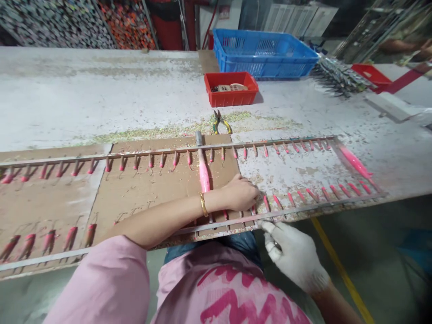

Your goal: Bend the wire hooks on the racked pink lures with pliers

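My bare left hand [241,193], with a gold bracelet [203,204] at the wrist, reaches across the rack. Its fingers are curled down by a pink-tipped peg [254,210] on the near bar [286,212]; what they grip is hidden. My right hand [293,252], in a white glove, is at the near edge of the bar with its fingers bent together. Something small and dark shows between them, too small to name. Rows of pink-tipped pegs [266,203] line both bars, many with thin wires. A pink-painted handle [204,173] crosses the rack beneath my left forearm.
Beyond the rack lie pliers [221,123] with yellow-green handles, a red tray [231,96] holding small pieces and a blue crate [263,65]. Cardboard [151,184] and paint flecks cover parts of the table. A pile of thin grey pieces [340,76] is at right, near another person's arm [401,45].
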The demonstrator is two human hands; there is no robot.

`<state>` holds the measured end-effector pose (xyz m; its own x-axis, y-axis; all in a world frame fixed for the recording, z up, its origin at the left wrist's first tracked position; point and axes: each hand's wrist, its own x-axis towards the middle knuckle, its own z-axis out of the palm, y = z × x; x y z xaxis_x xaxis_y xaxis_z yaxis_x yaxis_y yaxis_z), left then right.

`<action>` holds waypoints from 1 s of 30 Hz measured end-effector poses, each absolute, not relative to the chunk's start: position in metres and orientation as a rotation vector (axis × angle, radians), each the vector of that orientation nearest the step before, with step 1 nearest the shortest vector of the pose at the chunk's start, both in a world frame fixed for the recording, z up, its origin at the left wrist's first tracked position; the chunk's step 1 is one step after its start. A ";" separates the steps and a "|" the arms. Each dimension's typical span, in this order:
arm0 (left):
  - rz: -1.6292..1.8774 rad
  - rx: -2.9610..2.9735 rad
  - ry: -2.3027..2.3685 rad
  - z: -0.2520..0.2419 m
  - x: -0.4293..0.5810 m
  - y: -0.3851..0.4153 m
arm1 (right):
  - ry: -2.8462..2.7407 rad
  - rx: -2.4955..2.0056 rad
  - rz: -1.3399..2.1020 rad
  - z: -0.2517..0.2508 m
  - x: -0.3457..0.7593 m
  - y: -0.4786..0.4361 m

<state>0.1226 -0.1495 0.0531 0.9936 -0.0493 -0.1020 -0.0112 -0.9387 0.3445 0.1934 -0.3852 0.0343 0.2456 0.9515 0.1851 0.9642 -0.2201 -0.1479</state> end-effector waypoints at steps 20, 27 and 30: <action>-0.174 2.683 -0.057 0.048 0.119 -0.144 | -1.859 -2.350 -0.062 0.033 0.197 -0.390; -0.193 2.608 -0.124 0.055 0.114 -0.136 | -1.717 -2.226 0.106 0.040 0.207 -0.399; -0.054 2.577 -0.023 0.066 0.103 -0.120 | -1.536 -2.099 0.126 0.056 0.213 -0.405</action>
